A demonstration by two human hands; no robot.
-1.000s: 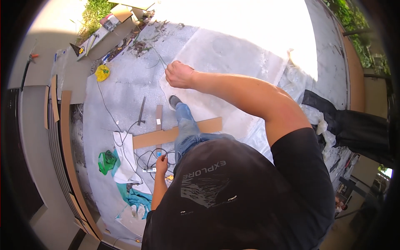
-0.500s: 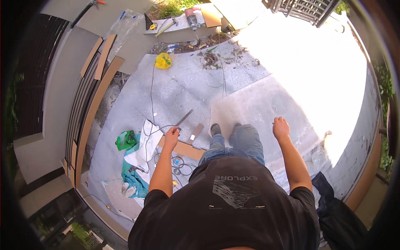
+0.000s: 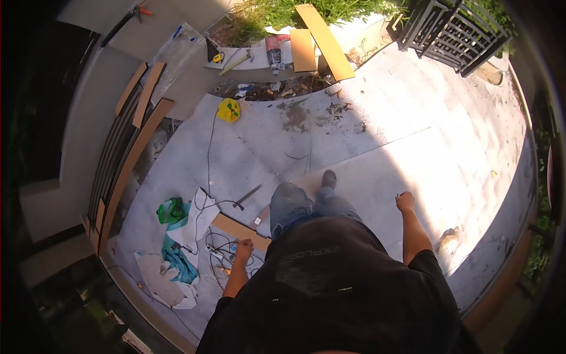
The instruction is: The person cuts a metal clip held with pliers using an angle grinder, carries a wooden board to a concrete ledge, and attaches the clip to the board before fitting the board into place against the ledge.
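My left hand [image 3: 243, 251] is low at my left side, fingers curled, above coiled dark cords [image 3: 219, 241] and a brown board [image 3: 240, 230] on the floor. Whether it holds anything is hidden. Out to my right, my right hand [image 3: 405, 202] is closed, with a small dark bit showing at its fingers that I cannot make out. Ahead of my left hand, apart from it, a dark L-shaped metal square [image 3: 247, 196] lies on the pale floor. A short brown offcut [image 3: 259, 219] lies beside my leg.
White sheeting [image 3: 199, 221], teal cloth [image 3: 178, 259] and a green bag [image 3: 171, 210] lie left. Long brown boards [image 3: 138, 162] line the left wall. A yellow bag [image 3: 229, 110], hammer [image 3: 237, 61], red-and-grey power tool [image 3: 273, 54] and dark metal gate [image 3: 457, 34] are farther off.
I have stepped forward, one foot now ahead of the other. My left hand has drawn back from beside the metal square. My right hand has moved slightly outward and lower in view.
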